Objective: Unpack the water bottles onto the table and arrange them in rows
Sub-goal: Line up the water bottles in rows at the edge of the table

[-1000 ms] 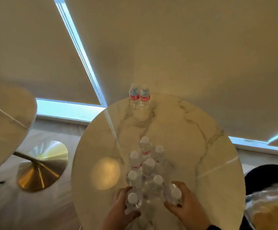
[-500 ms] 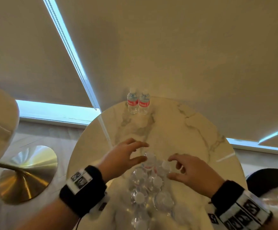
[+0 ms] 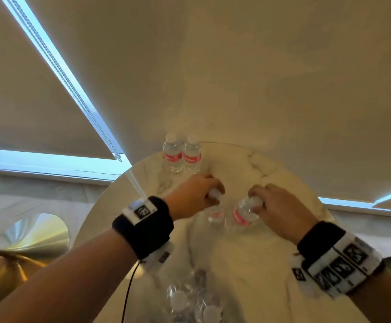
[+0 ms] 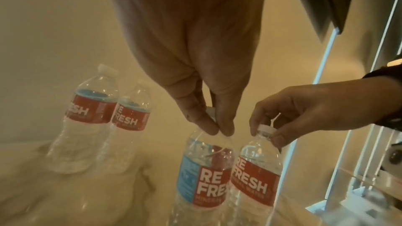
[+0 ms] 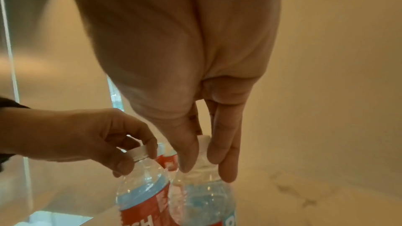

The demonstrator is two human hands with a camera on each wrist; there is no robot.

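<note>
Two water bottles (image 4: 228, 174) stand side by side, left hand (image 3: 193, 197) and right hand (image 3: 280, 206) each pinching one's cap.

Brass pedestal base (image 3: 24, 243), window blinds (image 3: 26, 101)

Both forearms were bare, no sleeves in sight. The left hand (image 3: 194, 194) wore a wide black wristband (image 3: 143, 226) just behind it, with a white block (image 3: 140, 209) on top carrying a black square marker. Below that band hung a second white piece, and a thin black cable (image 3: 129, 292) trailed down from it. Behind the right hand (image 3: 283, 210) sat a matching black band (image 3: 318, 236), then a white strip (image 3: 343, 269) printed with a row of black square markers.
</note>
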